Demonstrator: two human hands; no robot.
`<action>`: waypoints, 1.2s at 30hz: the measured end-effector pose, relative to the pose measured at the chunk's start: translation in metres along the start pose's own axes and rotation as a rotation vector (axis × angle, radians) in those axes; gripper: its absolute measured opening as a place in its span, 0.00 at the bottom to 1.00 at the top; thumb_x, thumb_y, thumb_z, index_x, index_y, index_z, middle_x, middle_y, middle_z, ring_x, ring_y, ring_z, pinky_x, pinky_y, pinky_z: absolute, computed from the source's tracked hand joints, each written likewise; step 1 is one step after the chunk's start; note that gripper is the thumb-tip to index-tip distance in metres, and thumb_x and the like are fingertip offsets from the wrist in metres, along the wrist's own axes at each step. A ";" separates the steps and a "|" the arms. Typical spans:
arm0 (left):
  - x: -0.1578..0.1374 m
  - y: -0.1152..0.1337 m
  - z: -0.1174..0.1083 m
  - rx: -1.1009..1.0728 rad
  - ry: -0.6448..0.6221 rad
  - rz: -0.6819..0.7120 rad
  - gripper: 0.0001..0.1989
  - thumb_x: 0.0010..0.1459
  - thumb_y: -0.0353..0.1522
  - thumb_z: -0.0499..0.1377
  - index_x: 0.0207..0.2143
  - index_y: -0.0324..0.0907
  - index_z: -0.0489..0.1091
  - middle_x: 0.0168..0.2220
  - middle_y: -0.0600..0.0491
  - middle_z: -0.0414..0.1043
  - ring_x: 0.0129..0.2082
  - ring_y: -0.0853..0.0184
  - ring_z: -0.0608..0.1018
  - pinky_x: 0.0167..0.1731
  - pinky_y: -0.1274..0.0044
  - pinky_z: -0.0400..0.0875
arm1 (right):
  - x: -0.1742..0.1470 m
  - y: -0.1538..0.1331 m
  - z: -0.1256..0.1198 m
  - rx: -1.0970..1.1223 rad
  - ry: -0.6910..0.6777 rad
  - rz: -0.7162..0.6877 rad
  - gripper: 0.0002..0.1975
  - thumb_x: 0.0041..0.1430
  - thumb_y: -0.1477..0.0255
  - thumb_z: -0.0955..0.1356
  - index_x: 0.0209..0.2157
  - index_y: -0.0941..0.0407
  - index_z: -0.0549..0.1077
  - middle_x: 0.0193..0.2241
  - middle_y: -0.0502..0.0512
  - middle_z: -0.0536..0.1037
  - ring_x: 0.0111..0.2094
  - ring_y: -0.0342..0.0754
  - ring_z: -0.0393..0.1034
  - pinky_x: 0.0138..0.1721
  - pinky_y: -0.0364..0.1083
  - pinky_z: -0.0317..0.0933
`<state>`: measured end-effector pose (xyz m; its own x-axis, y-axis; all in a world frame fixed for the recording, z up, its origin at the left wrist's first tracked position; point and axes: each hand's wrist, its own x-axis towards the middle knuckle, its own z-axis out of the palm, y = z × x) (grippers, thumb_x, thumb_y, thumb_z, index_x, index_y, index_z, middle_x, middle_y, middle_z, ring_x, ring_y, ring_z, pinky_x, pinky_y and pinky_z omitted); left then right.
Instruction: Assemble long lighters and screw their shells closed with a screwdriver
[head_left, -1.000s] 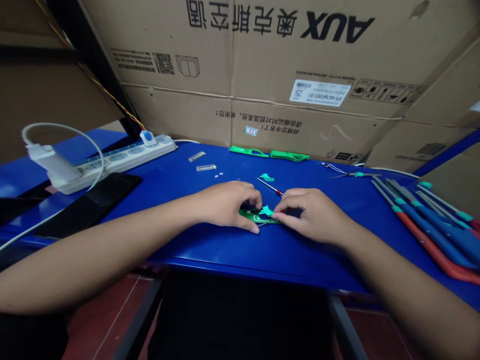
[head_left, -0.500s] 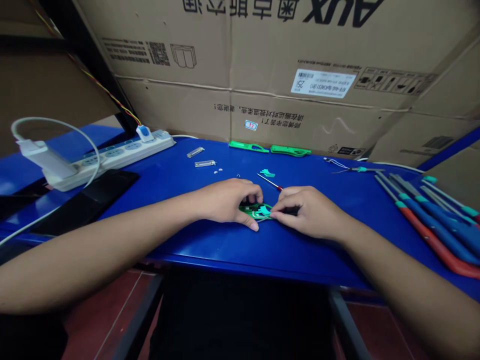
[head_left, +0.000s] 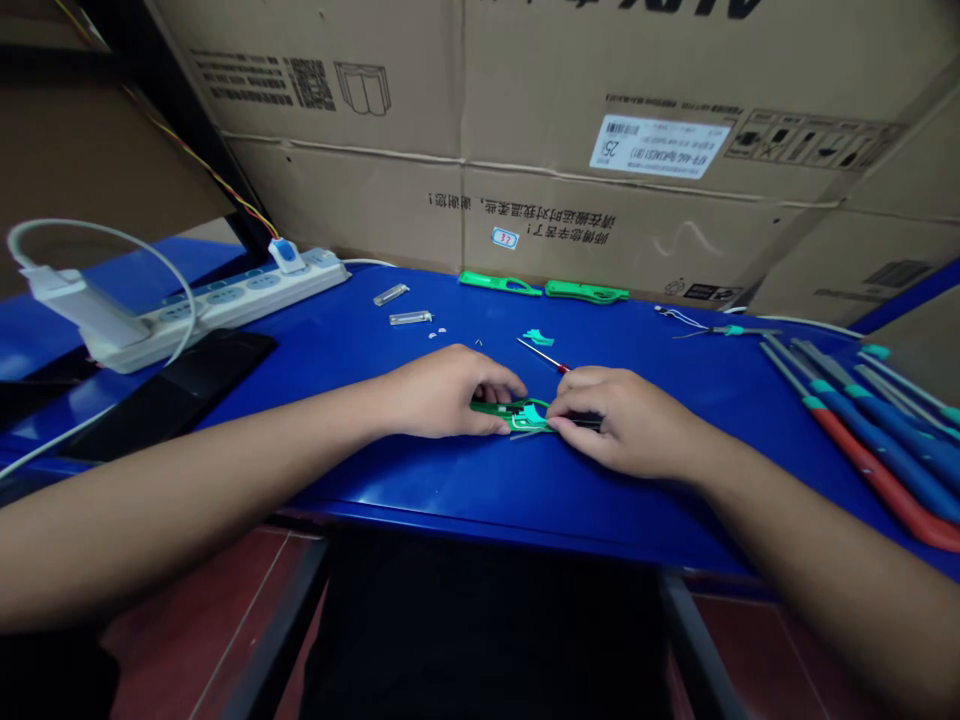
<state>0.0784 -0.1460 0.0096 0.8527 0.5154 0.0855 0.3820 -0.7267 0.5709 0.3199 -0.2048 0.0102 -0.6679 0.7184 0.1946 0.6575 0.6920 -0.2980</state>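
As left hand (head_left: 450,392), half-curled, grips casing (head_left: 492,408), right hand (head_left: 622,415) pinches teal piece (head_left: 532,416)

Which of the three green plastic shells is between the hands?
The front green plastic shell, bearing a teal plastic piece; the back-left shell and back-right shell lie along the brown cardboard.

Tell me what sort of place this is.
Probably a workbench for small parts: a blue table bearing an opened green casing, what looks like a screwdriver, and a power strip.

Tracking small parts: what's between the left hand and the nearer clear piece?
Head view: two tiny white bits lie between left hand and nearer clear piece.
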 end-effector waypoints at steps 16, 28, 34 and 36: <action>-0.010 0.000 0.008 0.132 0.066 0.064 0.13 0.59 0.36 0.64 0.47 0.46 0.79 0.40 0.51 0.77 0.37 0.68 0.78 0.41 0.76 0.72 | -0.001 0.013 0.011 0.229 0.139 -0.025 0.06 0.60 0.74 0.68 0.31 0.55 0.78 0.27 0.52 0.76 0.29 0.43 0.70 0.33 0.43 0.64; -0.006 -0.004 0.011 0.012 0.084 0.044 0.14 0.56 0.34 0.65 0.45 0.45 0.79 0.39 0.52 0.76 0.35 0.69 0.78 0.39 0.77 0.71 | 0.003 0.021 0.004 0.222 -0.003 -0.108 0.08 0.64 0.71 0.67 0.35 0.55 0.79 0.32 0.53 0.78 0.34 0.45 0.72 0.39 0.45 0.65; -0.003 -0.007 0.017 0.016 0.126 0.046 0.23 0.51 0.32 0.65 0.52 0.42 0.74 0.38 0.52 0.74 0.37 0.67 0.76 0.40 0.76 0.71 | 0.018 0.023 -0.005 0.394 -0.231 0.251 0.05 0.56 0.68 0.72 0.31 0.53 0.81 0.30 0.49 0.78 0.30 0.43 0.71 0.33 0.44 0.64; -0.003 -0.005 0.017 0.036 0.104 0.076 0.26 0.53 0.32 0.64 0.56 0.44 0.71 0.39 0.52 0.73 0.39 0.66 0.75 0.42 0.75 0.70 | 0.022 0.022 -0.006 0.378 -0.287 0.311 0.06 0.55 0.66 0.72 0.32 0.53 0.82 0.30 0.49 0.79 0.29 0.44 0.71 0.32 0.44 0.63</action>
<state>0.0803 -0.1518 -0.0077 0.8387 0.5012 0.2130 0.3317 -0.7803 0.5302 0.3221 -0.1731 0.0139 -0.5653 0.7998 -0.2016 0.7030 0.3393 -0.6250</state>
